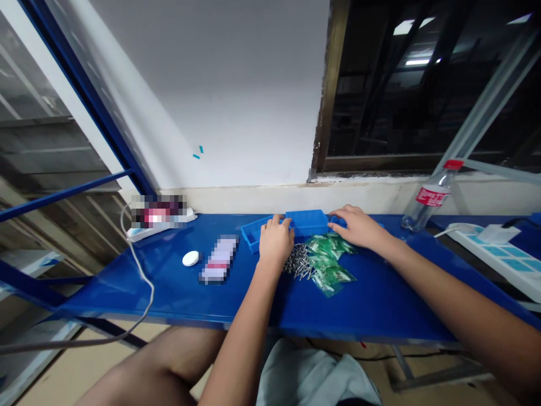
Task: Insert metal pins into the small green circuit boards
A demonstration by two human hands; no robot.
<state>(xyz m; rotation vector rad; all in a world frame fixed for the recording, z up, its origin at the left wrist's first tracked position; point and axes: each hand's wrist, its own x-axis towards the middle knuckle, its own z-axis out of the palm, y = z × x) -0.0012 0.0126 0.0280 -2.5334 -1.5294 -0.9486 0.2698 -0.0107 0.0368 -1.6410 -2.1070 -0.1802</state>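
On the worktop (pixel 169 287) behind screws (pixel 299 264), our left hand (pixel 275 242) and right hand (pixel 359 226) curve half-open, grip unclear, beside a tray (pixel 306 217), probably light, stiff and best held by its end walls.

a shallow, open blue bin (pixel 249 237) sits angled on the tabletop (pixel 169 293), partly behind my left hand (pixel 276 243); a second blue bin (pixel 307 220) lies straighter, between my hands. nearer me is a loose heap of silvery metal pieces (pixel 301 265), maybe screws, blurred as they are. shiny green plastic packets (pixel 330 262) overlap against its right side.
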